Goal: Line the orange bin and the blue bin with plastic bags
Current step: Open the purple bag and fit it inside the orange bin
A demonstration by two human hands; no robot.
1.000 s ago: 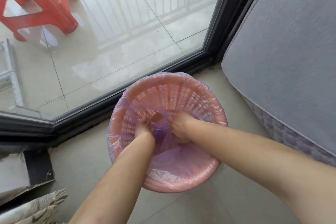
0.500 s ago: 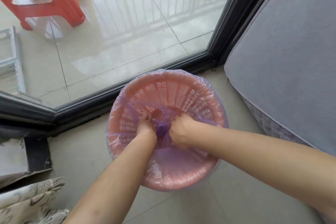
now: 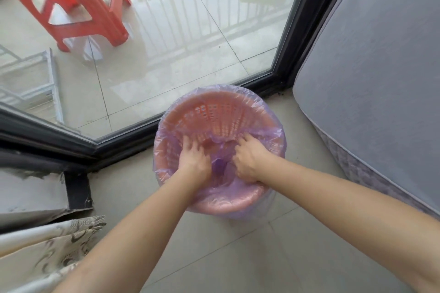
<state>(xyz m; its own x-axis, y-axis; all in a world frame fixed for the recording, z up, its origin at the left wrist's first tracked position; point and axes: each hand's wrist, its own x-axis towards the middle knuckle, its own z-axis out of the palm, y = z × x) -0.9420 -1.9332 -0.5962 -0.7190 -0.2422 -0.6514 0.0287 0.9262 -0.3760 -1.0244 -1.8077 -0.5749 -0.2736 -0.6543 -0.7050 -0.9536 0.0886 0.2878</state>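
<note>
Currently I press my left hand (image 3: pixel 194 162) and right hand (image 3: pixel 247 162), fingers spread flat, into the thin purple plastic bag (image 3: pixel 220 166) inside the round orange lattice bin (image 3: pixel 214 112) on the tiled floor, where hard pushing risks tearing the film or dragging its folded edge off the rim.

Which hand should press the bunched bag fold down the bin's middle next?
Probably left hand: its fingers lie spread beside the bunched purple bag inside the orange bin. Right hand looks curled.
</note>
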